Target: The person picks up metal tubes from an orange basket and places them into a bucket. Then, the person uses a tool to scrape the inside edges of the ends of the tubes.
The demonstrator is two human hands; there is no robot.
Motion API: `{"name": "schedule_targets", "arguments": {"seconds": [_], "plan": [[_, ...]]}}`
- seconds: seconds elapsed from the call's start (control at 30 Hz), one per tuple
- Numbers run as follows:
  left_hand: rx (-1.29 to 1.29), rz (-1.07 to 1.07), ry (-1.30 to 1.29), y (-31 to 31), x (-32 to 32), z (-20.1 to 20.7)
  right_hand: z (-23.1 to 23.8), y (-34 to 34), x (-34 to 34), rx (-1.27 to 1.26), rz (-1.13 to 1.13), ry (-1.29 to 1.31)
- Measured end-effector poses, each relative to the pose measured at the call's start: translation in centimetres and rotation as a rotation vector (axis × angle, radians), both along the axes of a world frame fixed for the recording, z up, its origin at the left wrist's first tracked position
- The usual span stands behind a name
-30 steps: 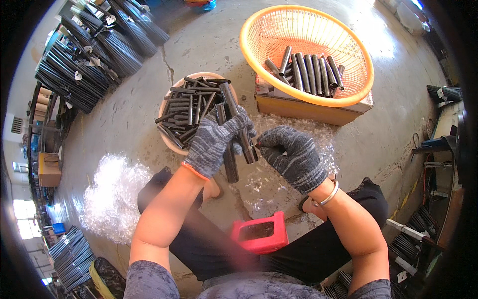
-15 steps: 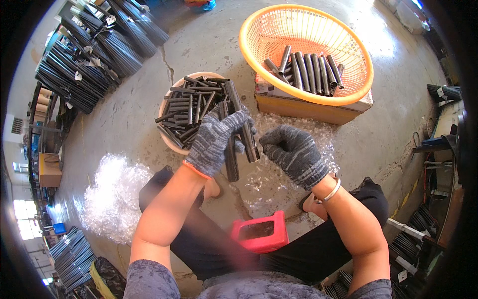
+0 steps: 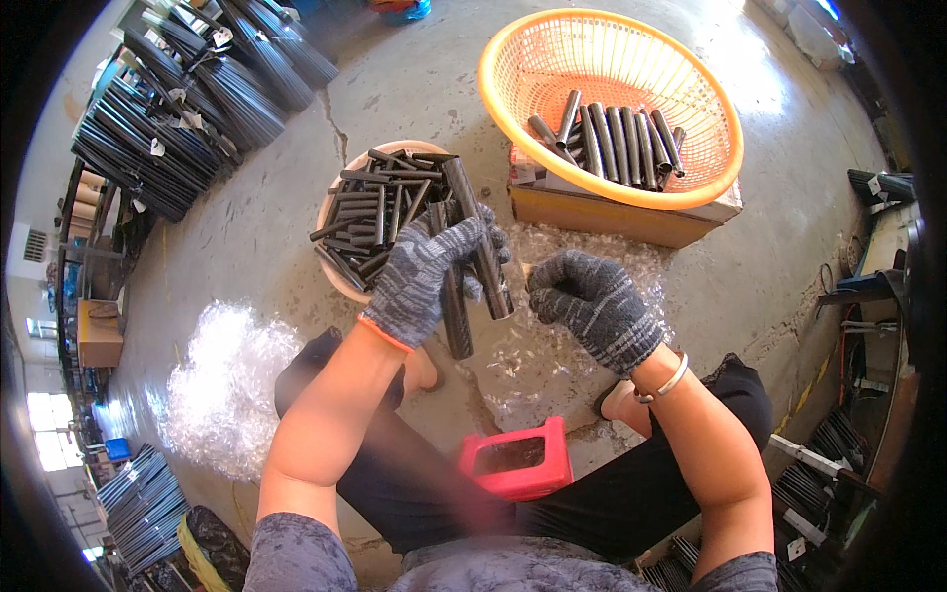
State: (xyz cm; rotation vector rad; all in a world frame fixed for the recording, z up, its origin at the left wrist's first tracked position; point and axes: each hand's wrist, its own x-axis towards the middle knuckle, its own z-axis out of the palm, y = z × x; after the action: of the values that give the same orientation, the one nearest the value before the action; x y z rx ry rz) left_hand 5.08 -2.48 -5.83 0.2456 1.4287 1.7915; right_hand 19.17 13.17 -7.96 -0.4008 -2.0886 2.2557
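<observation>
My left hand (image 3: 419,271), in a grey knit glove, is closed around two black tubes (image 3: 480,247) held side by side and tilted. Their near ends point down toward the floor between my legs. My right hand (image 3: 597,308), gloved too, sits just right of the tube ends, apart from them. Its fingers are curled in a pinch, and whatever they hold is too small to make out. Behind my left hand stands a round pale tub (image 3: 326,259) heaped with short black tubes (image 3: 365,212).
An orange mesh basket (image 3: 681,79) with several black tubes rests on a cardboard box (image 3: 602,215). Clear plastic scraps (image 3: 222,395) pile at left, with more scattered ahead. A red plastic stool (image 3: 518,459) stands between my legs. Bundled long tubes (image 3: 148,148) fill the far left.
My right hand has shifted slightly right and nearer to me, its fingers still curled. My left hand keeps the two tubes in nearly the same place.
</observation>
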Motion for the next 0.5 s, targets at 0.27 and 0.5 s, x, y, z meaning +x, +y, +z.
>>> {"name": "schedule_targets", "arguments": {"seconds": [0.27,0.5], "plan": [[0.035,-0.029,0.012,0.16,-0.01,0.18,0.91,-0.13,0.20,-0.046,-0.017,-0.082],[0.091,-0.045,-0.027,0.15,0.10,0.06,0.80,-0.34,0.30,0.007,0.025,-0.125]]}}
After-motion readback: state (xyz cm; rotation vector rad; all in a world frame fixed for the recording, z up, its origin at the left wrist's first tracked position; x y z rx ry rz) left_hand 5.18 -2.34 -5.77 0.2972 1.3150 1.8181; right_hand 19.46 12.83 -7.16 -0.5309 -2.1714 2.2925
